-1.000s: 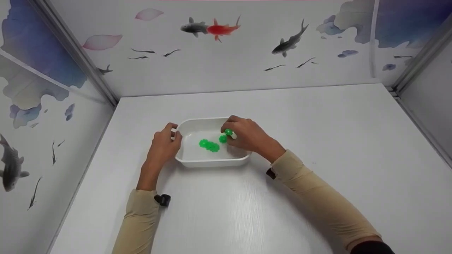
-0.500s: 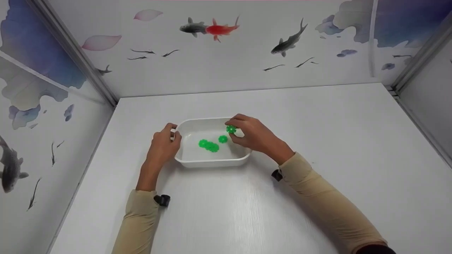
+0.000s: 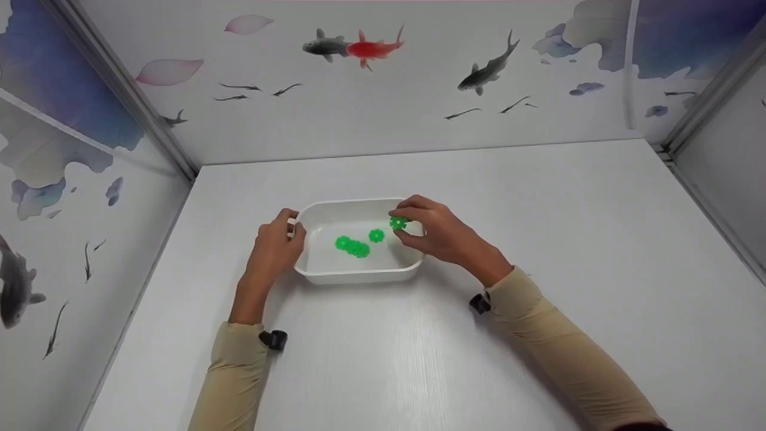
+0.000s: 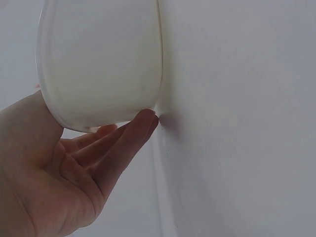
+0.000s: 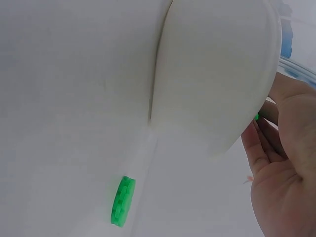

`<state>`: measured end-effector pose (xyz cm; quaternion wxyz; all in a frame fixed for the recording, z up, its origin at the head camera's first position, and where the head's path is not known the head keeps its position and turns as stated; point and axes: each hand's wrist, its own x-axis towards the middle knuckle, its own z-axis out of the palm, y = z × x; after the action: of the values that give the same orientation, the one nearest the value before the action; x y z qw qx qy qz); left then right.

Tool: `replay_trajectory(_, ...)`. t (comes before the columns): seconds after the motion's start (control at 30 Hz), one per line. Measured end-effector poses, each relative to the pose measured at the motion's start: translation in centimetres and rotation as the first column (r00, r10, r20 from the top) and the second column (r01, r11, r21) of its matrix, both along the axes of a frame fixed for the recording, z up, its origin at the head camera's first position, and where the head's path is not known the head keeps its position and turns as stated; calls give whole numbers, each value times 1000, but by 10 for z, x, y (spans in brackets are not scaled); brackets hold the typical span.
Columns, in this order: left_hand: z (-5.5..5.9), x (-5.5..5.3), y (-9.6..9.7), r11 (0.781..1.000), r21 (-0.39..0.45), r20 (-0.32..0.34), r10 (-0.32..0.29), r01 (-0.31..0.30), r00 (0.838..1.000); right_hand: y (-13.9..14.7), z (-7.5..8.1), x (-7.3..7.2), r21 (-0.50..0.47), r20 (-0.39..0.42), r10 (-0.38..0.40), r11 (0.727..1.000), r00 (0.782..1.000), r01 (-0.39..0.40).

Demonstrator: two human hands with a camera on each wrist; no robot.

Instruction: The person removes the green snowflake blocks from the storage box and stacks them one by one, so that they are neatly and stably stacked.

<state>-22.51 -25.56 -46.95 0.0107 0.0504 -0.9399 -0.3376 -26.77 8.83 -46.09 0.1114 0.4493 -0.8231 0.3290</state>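
Observation:
A white tray stands on the table. My left hand holds its left end; in the left wrist view, fingertips touch the outer wall near the base. Over the tray's right end, my right hand pinches a green snowflake disc between thumb and fingers. In the right wrist view only a sliver of that disc shows past the rim. Several green discs lie overlapping on the tray floor, and a single one lies apart, closer to my right hand.
The right wrist view shows green discs, seemingly stacked, on the table outside the tray; the head view does not show them. White walls printed with fish border the white table at the back and sides.
My right hand has drawn the pinched disc away from the single disc, rightward toward the tray's right end. The disc's face now shows more fully. My left hand stays at the left end.

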Motion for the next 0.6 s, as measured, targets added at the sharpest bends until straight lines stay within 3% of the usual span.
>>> replay_trajectory(0.13,1,0,0,1000,5,-9,-5,5,1000,6,0,2,-34,-12,12,999,1000,-13)
replay_trajectory(0.37,2,1,-1,1000,-2,-30,-7,7,1000,16,-3,9,-105,97,17,994,995,-7)
replay_trajectory(0.6,1,0,0,1000,-4,-17,-9,9,1000,31,-6,13,-99,126,-27,994,992,39)
